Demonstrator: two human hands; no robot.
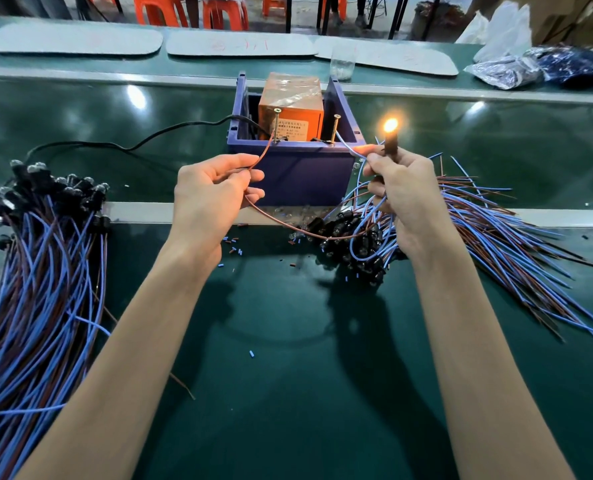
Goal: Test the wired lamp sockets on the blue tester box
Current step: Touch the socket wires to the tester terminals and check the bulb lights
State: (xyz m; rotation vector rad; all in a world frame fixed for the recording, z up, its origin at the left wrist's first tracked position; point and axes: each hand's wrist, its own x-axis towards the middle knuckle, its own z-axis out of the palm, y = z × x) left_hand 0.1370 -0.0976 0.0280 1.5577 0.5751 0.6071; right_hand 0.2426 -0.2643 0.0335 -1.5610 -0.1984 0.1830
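My left hand (pixel 215 188) pinches a brown wire (pixel 261 156) between thumb and forefinger. The wire's end rises toward 1 o'clock to the left screw (pixel 276 124). That screw stands on the front rim of the blue tester box (pixel 295 171).

My right hand (pixel 402 188), at 3 o'clock from the left one, grips a black lamp socket (pixel 391 147) upright. It also pinches the socket's blue wire (pixel 348 147), which reaches toward 10 o'clock to the right screw (pixel 335 128). The bulb (pixel 390 125) on the socket glows orange.

The box sits at 12 o'clock between my hands, open at the top. Inside it is an orange block (pixel 290 109) wrapped in clear film. A black cable (pixel 132 145) runs out of the box toward 9 o'clock.

At 8 o'clock of my left hand, a bundle of wired sockets (pixel 39 271) lies on the green surface (pixel 288 358). Under my right hand and out toward 4 o'clock lies a looser heap of sockets (pixel 496 230). Beyond the box at 1 o'clock stands a clear cup (pixel 342 64); I cannot tell what it holds.
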